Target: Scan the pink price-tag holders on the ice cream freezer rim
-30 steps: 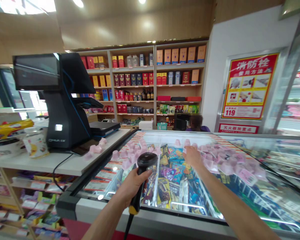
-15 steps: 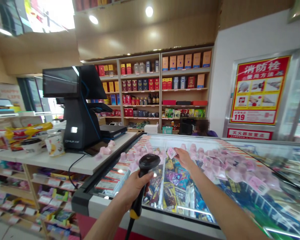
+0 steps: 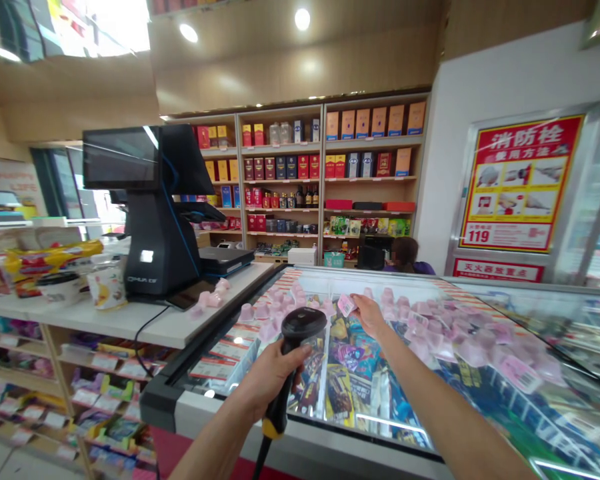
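Note:
My left hand point(image 3: 275, 373) is wrapped round the handle of a black and yellow barcode scanner point(image 3: 304, 323), its head tilted toward the right. Beyond it, my right hand point(image 3: 368, 315) pinches a small pink cup point(image 3: 347, 305) whose barcode label faces me, just past the scanner's head. Many similar pink cups point(image 3: 473, 343) lie in a loose spread on the glass top of the freezer point(image 3: 215, 407), right of my right hand. Another cluster of pink cups point(image 3: 280, 307) sits left of it. Beneath the glass, packaged ice creams point(image 3: 350, 393) show.
A black point-of-sale terminal point(image 3: 155, 227) stands on the white counter point(image 3: 175, 327) at left, with a few pink cups point(image 3: 213, 298) beside it. Packaged snacks point(image 3: 55, 267) line the counter. Behind the freezer is a person point(image 3: 406, 253), partly hidden, before shelves of boxed bottles point(image 3: 280, 167).
The scanner in my left hand has shifted slightly right, closer to the pink cup. My right hand still pinches the cup, nearly in place. The view has moved a little.

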`<state>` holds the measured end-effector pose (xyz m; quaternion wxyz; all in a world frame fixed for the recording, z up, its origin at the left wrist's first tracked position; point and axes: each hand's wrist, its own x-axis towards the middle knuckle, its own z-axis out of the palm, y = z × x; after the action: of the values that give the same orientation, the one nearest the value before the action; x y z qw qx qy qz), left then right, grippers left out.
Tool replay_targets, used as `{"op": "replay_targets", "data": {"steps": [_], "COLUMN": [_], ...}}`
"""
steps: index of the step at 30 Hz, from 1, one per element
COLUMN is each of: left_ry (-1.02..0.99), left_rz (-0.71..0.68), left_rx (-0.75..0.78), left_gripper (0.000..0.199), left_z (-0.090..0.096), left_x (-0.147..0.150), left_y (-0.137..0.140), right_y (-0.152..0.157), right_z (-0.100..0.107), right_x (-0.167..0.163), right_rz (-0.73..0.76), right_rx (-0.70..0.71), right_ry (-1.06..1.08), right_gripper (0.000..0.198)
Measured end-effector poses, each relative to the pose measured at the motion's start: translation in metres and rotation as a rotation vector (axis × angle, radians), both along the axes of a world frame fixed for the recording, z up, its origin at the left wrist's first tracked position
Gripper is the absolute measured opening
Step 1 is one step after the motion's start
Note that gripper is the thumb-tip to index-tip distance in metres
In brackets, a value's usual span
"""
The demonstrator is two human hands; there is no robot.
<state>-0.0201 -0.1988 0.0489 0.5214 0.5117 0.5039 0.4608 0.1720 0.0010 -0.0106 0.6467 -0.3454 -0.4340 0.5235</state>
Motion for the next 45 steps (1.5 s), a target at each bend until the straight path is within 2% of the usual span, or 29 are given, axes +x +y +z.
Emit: {"op": "replay_targets", "data": {"steps": [4,9,11,15,20,24,28,31,34,36,38,40,42,43,45], "left_ry": [-0.005,0.002,0.0,-0.022,-0.009,0.011,-0.002,-0.019,-0.015,-0.026,-0.056,-0.083,-0.09,-0.092,-0.098], "left_rz": [-0.006,-0.011,0.003,0.044,0.071,0.103,0.085,0.065,0.051,0.043,0.03,0.03,0.034,0.035,0.038], "left_rx": [-0.006,-0.008,0.002,0.01,0.0,-0.022,-0.054,-0.053,-0.03,-0.024,-0.024,-0.011,0.007,0.008,0.008], "left_gripper": [0.031,0.031,0.031,0.03,0.031,0.033,0.034,0.033,0.032,0.031,0.03,0.031,0.03,0.03,0.03], "left_z": [0.0,0.002,0.001,-0.003,-0.005,-0.007,-0.009,-0.009,-0.01,-0.011,-0.012,-0.013,-0.012,-0.011,-0.009], "left_x": [-0.001,-0.002,-0.003,-0.006,-0.012,-0.011,-0.004,0.0,0.005,0.009,0.013,0.017,0.018,0.018,0.016], "left_y": [0.003,0.006,0.007,0.011,0.014,0.015,0.015,0.014,0.011,0.008,0.004,0.0,-0.004,-0.006,-0.01], "right_y": [0.005,0.012,0.013,0.012,0.009,0.014,0.016,0.002,-0.03,-0.054,-0.07,-0.073,-0.068,-0.065,-0.063], "right_z": [0.001,-0.003,-0.006,-0.013,-0.023,-0.027,-0.023,-0.013,-0.002,0.001,-0.006,-0.018,-0.029,-0.034,-0.037], "right_x": [-0.001,-0.004,-0.004,-0.004,-0.011,-0.03,-0.038,-0.011,0.04,0.075,0.101,0.115,0.119,0.118,0.117], "right_rz": [-0.042,-0.094,-0.159,-0.336,-0.357,-0.363,-0.341,-0.366,-0.459,-0.557,-0.613,-0.555,-0.444,-0.437,-0.523], "right_rx": [0.008,0.055,0.077,0.166,0.27,0.327,0.292,0.334,0.335,0.283,0.249,0.328,0.428,0.476,0.526], "right_ry": [-0.009,-0.163,-0.288,-0.713,-1.199,-1.325,-1.337,-1.433,-1.629,-1.75,-1.848,-1.875,-1.843,-1.806,-1.745], "right_gripper": [0.024,0.026,0.024,0.022,0.021,0.02,0.023,0.028,0.026,0.024,0.023,0.021,0.021,0.023,0.026]}}
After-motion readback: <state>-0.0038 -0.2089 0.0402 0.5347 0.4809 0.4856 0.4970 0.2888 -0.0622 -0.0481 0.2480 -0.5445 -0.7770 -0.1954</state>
